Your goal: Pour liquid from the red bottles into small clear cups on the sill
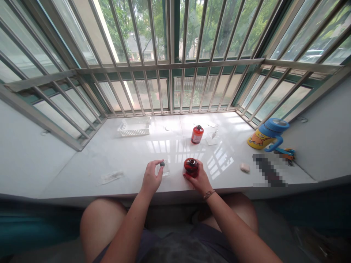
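Note:
Between the thumb and fingertip of my left hand (151,177) is a small black cap (162,164). Just behind it, a clear square tray (166,170) lies on the white sill, partly hidden by that hand. My right hand (201,178) is wrapped round a dark red bottle (190,168) that stands near the sill's front edge. The bottle's neck is uncapped and its round mouth shows. Farther back stands a second red bottle (197,135) with a white label and a black cap on.
On the sill (109,160) are a white plastic basket (134,128), a clear packet (111,177), a clear stand (213,138) and a pinkish lump (245,167). A blue and yellow tumbler (265,136) stands right, near a blurred-out dark object (268,171). Metal bars (170,66) close the back.

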{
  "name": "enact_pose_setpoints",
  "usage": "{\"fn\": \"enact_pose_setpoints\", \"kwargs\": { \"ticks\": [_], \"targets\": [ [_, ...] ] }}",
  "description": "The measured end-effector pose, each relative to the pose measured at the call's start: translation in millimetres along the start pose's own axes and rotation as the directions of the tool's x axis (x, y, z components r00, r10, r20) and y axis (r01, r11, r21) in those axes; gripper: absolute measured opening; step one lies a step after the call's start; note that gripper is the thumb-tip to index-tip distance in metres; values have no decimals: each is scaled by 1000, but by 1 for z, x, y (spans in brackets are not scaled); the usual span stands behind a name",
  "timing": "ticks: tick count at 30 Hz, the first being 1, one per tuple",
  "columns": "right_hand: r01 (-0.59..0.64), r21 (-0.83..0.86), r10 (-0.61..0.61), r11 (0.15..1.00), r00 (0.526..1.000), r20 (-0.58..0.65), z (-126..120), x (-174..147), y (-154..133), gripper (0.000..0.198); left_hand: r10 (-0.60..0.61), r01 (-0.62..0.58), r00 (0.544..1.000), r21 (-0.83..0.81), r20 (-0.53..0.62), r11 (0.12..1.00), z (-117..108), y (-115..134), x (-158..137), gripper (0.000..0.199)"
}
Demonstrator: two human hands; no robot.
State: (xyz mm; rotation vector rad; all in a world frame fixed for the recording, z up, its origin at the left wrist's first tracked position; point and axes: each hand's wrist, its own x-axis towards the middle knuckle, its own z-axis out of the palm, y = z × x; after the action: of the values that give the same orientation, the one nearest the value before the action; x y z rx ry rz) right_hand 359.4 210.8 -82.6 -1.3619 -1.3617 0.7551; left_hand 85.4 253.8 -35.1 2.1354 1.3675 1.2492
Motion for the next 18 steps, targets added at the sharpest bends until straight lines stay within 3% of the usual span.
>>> {"fn": "enact_pose_setpoints", "kwargs": {
  "ticks": [4, 8, 18],
  "targets": [
    [-3, 1, 3, 1000, 1000, -1, 0, 0, -1, 89, 23, -23, 998, 9, -52, 1000, 1, 2, 2, 35],
    [5, 0, -5, 1000, 1000, -4, 1, 0, 1, 89, -84, 86, 990, 9, -117, 996, 5, 4, 3, 43],
    [-4, -3, 4, 1000, 1000, -11, 1, -1, -1, 90, -171, 178, 983, -137, 66, 974, 15, 10, 5, 69]
  ]
}}
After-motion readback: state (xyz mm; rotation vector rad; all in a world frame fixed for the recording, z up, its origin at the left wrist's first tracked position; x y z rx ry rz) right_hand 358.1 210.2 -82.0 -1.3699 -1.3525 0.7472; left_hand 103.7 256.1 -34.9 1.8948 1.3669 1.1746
